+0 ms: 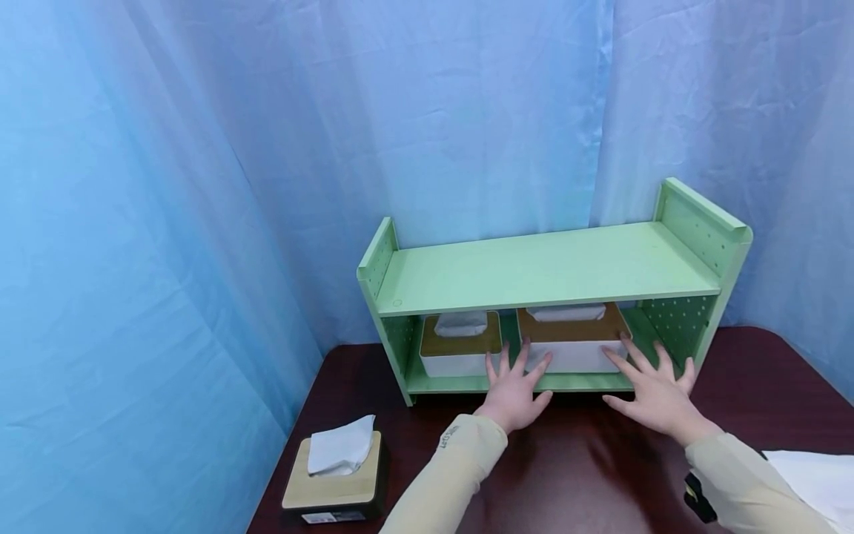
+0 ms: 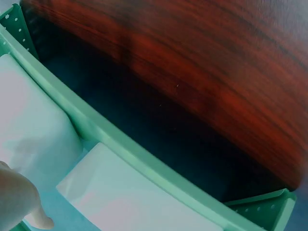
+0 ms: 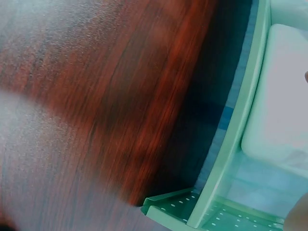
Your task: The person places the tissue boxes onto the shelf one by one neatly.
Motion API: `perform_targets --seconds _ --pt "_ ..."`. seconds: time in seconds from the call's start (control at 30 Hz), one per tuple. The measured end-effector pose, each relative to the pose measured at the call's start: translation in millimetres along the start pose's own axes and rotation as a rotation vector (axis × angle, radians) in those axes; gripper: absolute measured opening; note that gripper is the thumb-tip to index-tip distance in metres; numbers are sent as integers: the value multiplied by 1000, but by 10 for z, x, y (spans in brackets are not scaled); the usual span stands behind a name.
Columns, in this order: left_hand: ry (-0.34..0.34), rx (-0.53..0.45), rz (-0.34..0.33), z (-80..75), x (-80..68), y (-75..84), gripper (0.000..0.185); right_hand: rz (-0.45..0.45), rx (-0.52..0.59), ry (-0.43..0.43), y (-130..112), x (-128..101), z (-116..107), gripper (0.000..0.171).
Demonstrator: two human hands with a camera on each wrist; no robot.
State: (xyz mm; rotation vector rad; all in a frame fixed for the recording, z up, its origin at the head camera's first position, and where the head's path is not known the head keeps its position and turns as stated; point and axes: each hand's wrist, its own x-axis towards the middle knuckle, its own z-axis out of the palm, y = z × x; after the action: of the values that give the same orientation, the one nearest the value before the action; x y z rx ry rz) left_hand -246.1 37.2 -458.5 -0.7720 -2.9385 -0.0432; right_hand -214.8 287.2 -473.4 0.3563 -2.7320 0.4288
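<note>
Head view: both hands, left [image 1: 512,391] and right [image 1: 657,394], fingers spread, released, fingertips at the wide tissue box [image 1: 572,347] lying left-right just beyond them.

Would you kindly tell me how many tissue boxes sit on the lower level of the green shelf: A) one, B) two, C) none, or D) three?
B: two white tissue boxes with wooden lids, a smaller one and a larger one, stand side by side under the top board of the green shelf; a third box stands on the table.

I see bright, even, bluish light; glare streaks the table [image 1: 587,460] below the shelf [image 1: 554,271]; both wrist views are blurred.
</note>
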Motion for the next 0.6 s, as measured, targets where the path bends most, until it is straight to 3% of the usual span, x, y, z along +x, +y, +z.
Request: perform_targets --seconds 0.43,0.6 --pt "48 -25 20 62 -84 -23 59 -20 48 41 -72 -86 43 85" --pt "51 -21 37 111 -177 -14 57 1 78 17 -103 -185 86 82"
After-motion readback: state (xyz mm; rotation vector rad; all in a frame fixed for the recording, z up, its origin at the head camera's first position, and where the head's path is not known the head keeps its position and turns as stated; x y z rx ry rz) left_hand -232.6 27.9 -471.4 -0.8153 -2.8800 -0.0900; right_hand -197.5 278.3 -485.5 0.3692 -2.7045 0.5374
